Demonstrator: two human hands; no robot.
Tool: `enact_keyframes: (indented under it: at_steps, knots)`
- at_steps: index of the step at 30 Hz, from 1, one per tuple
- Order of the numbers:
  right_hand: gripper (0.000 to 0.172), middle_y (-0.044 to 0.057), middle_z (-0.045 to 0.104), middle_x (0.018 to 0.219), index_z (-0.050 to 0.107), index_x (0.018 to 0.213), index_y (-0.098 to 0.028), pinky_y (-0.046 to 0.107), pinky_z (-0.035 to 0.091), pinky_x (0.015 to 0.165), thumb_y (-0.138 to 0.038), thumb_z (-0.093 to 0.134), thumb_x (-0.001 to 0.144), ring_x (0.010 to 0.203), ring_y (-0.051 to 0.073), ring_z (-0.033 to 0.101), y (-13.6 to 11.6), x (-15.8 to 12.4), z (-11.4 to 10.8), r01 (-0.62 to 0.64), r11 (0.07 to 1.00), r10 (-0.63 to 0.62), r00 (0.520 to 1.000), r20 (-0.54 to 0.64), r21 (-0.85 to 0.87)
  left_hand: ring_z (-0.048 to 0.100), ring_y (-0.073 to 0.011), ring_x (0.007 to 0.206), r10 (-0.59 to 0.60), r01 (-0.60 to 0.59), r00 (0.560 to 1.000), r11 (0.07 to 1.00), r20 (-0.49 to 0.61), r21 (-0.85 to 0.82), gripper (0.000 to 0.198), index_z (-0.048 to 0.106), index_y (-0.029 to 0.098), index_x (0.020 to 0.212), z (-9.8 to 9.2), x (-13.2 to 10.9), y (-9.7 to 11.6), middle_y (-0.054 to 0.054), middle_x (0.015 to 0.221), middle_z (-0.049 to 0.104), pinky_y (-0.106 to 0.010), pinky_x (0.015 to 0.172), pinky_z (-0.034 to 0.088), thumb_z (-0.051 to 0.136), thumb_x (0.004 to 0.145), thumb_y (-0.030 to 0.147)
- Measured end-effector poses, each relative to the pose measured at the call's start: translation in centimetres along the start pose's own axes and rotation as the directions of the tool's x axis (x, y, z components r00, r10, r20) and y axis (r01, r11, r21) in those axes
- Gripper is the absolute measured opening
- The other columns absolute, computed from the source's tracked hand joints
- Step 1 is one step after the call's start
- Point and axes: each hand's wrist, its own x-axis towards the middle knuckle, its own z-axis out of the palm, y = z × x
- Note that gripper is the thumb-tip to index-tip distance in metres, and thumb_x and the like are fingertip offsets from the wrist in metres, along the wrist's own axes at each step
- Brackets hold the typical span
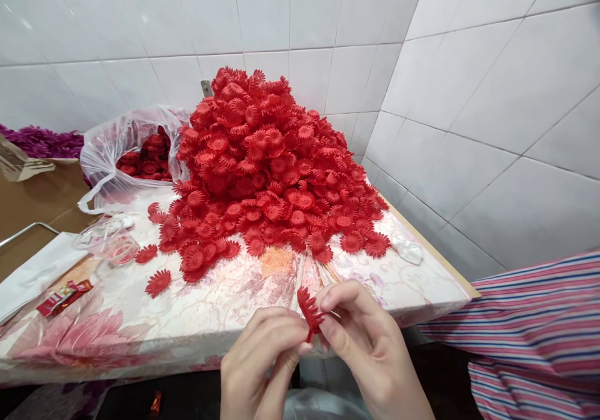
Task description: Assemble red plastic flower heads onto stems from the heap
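Note:
Between my two hands, just in front of the table's near edge, is a red artificial flower piece (pixel 309 312) with narrow pointed petals, turned edge-on. My left hand (pixel 267 357) pinches its lower part from the left. From the right, my right hand (pixel 363 339) grips the petals between thumb and index finger. Beyond the hands rises a large heap of similar red flower pieces (pixel 272 164). A single loose flower piece (pixel 158 282) lies left of the heap.
A floral cloth covers the table (pixel 201 314). Left of the heap stands a clear plastic bag (pixel 107 151) holding darker red pieces. Farther left are a cardboard box (pixel 51 189), purple flowers (pixel 42 142) and small red packets (pixel 64 297). Striped fabric (pixel 539 320) hangs at the right.

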Motion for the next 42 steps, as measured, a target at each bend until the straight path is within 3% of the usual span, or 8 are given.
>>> enact_keyframes:
  at_steps: [4, 7, 14, 23, 27, 30, 33, 42]
  knots:
    - [0.010, -0.002, 0.054, 0.073, 0.063, 0.081, -0.022, 0.019, 0.042, 0.058, -0.029, 0.071, 0.080, 0.062, 0.010, 0.047, -0.1, 0.2, -0.3, -0.111, 0.986, 0.100, 0.990, 0.095, 0.128, 0.067, -0.0171, 0.075, -0.003, 0.006, 0.999, 0.999, 0.045, -0.048, 0.016, 0.068, 0.021, 0.086, 0.2, -0.1, 0.4, -0.002, 0.078, 0.074, -0.024, 0.069, 0.054, 0.063, 0.081, 0.006]
    - [0.012, -0.002, 0.054, 0.071, 0.062, 0.081, -0.022, 0.019, 0.041, 0.056, -0.029, 0.072, 0.079, 0.060, 0.010, 0.046, -0.2, 0.2, -0.3, -0.129, 0.978, 0.111, 0.987, 0.112, 0.162, 0.067, -0.0160, 0.072, -0.096, 0.094, 0.995, 0.991, -0.022, -0.090, 0.015, 0.068, 0.022, 0.082, 0.7, -0.1, 0.9, -0.002, 0.077, 0.073, -0.022, 0.064, 0.053, 0.059, 0.084, 0.010]
    - [0.006, 0.001, 0.058, 0.076, 0.063, 0.082, -0.025, 0.021, 0.048, 0.064, -0.030, 0.066, 0.084, 0.070, 0.014, 0.056, 0.2, -0.8, 0.3, 0.148, 0.982, -0.153, 0.988, -0.033, -0.119, 0.063, -0.0137, 0.066, -0.188, 0.179, 0.952, 0.982, -0.242, -0.059, 0.007, 0.066, 0.023, 0.080, 1.8, -0.3, 1.3, 0.002, 0.072, 0.069, -0.020, 0.062, 0.049, 0.069, 0.078, 0.018]
    - [0.003, 0.002, 0.062, 0.079, 0.064, 0.084, -0.027, 0.023, 0.049, 0.069, -0.024, 0.063, 0.086, 0.073, 0.016, 0.059, 0.4, -1.0, 0.6, 0.289, 0.927, -0.314, 0.947, -0.071, -0.239, 0.062, -0.0138, 0.066, -0.144, 0.167, 0.970, 0.980, -0.193, 0.109, 0.013, 0.063, 0.023, 0.086, 2.1, -0.7, 1.2, 0.000, 0.076, 0.068, -0.021, 0.061, 0.047, 0.057, 0.086, 0.012]
    - [0.002, 0.000, 0.058, 0.079, 0.063, 0.084, -0.026, 0.021, 0.049, 0.067, -0.025, 0.063, 0.085, 0.071, 0.014, 0.057, 0.2, -0.5, 0.1, 0.200, 0.962, -0.212, 0.976, -0.049, -0.183, 0.060, -0.0136, 0.064, -0.148, 0.166, 0.977, 0.979, -0.154, 0.115, 0.013, 0.060, 0.022, 0.083, 2.2, -0.7, 1.2, 0.000, 0.074, 0.065, -0.022, 0.061, 0.047, 0.054, 0.087, 0.012]
    - [0.006, 0.000, 0.056, 0.078, 0.060, 0.084, -0.024, 0.021, 0.048, 0.067, -0.027, 0.065, 0.085, 0.072, 0.013, 0.055, 0.1, 0.1, -0.5, 0.027, 0.999, -0.025, 0.998, 0.055, -0.032, 0.059, -0.0136, 0.066, -0.101, 0.118, 0.985, 0.986, -0.137, 0.117, 0.017, 0.060, 0.023, 0.085, 2.4, -0.8, 1.1, 0.000, 0.074, 0.064, -0.022, 0.063, 0.047, 0.052, 0.088, 0.008]
    - [0.014, -0.001, 0.055, 0.076, 0.057, 0.082, -0.022, 0.020, 0.045, 0.060, -0.029, 0.069, 0.081, 0.067, 0.011, 0.051, 0.2, 0.5, -1.1, -0.140, 0.985, 0.123, 0.980, 0.154, 0.102, 0.059, -0.0146, 0.067, -0.094, 0.104, 0.987, 0.991, -0.129, 0.080, 0.018, 0.060, 0.023, 0.085, 2.6, -0.9, 0.9, -0.001, 0.074, 0.066, -0.023, 0.063, 0.046, 0.051, 0.088, 0.008]
    - [0.011, -0.001, 0.057, 0.075, 0.060, 0.083, -0.021, 0.020, 0.046, 0.062, -0.030, 0.068, 0.083, 0.068, 0.012, 0.053, 0.3, 0.1, -0.7, -0.081, 0.992, 0.071, 0.992, 0.103, 0.095, 0.059, -0.0141, 0.061, -0.154, 0.152, 0.971, 0.988, -0.184, -0.026, 0.013, 0.065, 0.022, 0.079, 2.3, -0.6, 0.7, 0.000, 0.069, 0.067, -0.022, 0.058, 0.046, 0.058, 0.087, 0.016]
